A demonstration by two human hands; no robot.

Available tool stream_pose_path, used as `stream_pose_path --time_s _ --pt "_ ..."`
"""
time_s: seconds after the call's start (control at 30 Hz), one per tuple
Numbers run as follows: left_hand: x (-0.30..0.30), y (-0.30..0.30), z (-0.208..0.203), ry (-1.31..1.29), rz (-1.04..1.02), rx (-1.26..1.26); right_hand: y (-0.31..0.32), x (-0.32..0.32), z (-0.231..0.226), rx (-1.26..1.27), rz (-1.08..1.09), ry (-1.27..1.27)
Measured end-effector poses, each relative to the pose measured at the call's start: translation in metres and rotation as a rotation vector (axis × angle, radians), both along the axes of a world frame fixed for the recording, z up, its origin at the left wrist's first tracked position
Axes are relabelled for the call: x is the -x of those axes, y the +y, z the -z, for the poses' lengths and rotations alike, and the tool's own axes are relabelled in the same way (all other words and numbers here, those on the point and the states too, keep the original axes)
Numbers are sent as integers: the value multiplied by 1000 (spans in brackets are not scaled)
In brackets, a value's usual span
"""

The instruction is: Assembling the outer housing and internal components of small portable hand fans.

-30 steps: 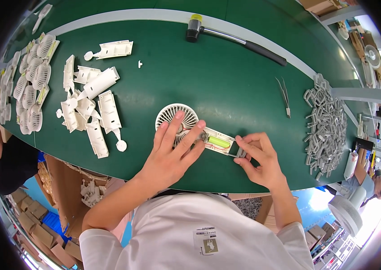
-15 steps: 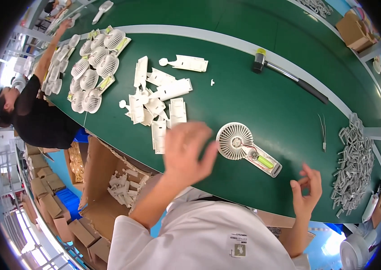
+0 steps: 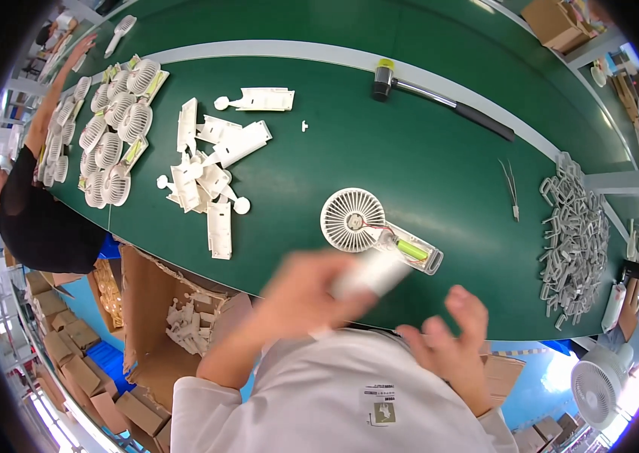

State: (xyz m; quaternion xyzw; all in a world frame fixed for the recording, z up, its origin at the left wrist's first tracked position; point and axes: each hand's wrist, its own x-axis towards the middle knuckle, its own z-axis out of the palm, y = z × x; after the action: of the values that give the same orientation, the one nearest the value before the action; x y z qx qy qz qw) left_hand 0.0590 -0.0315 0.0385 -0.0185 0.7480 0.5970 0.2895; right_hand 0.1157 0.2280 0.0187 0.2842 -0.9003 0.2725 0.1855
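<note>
One white fan (image 3: 368,227), its handle open over one green battery (image 3: 411,249), lies on a green table (image 3: 410,162) near a worker's left hand (image 3: 308,296), blurred and clamped on one white cover (image 3: 376,273); whether cover and fan touch cannot be told. The right hand (image 3: 451,340) has its fingers apart. Farther out: one mallet (image 3: 451,103), one pair of tweezers (image 3: 515,204), roughly ten caged fans (image 3: 109,149) clustered left, and gray pieces (image 3: 574,245) heaped right, too tangled to count.

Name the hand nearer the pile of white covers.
Left. The left hand, holding a blurred white piece, is off the near right side of the pile of white covers; the right hand is farther right.
</note>
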Motion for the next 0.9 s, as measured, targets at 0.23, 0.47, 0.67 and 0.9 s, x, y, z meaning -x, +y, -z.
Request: stream_pose_path --time_s 0.23,0.47,0.67,0.9 --pt "-23 43 23 -187 549 -222 12 -2 -4 -297 -90 -352" --pt "7 28 71 1132 -173 522 29 35 -4 393 275 -613" --pt "19 31 83 1125 -121 323 -23 70 16 346 304 -626" --pt "26 29 79 1087 -123 250 -38 84 20 488 353 -955"
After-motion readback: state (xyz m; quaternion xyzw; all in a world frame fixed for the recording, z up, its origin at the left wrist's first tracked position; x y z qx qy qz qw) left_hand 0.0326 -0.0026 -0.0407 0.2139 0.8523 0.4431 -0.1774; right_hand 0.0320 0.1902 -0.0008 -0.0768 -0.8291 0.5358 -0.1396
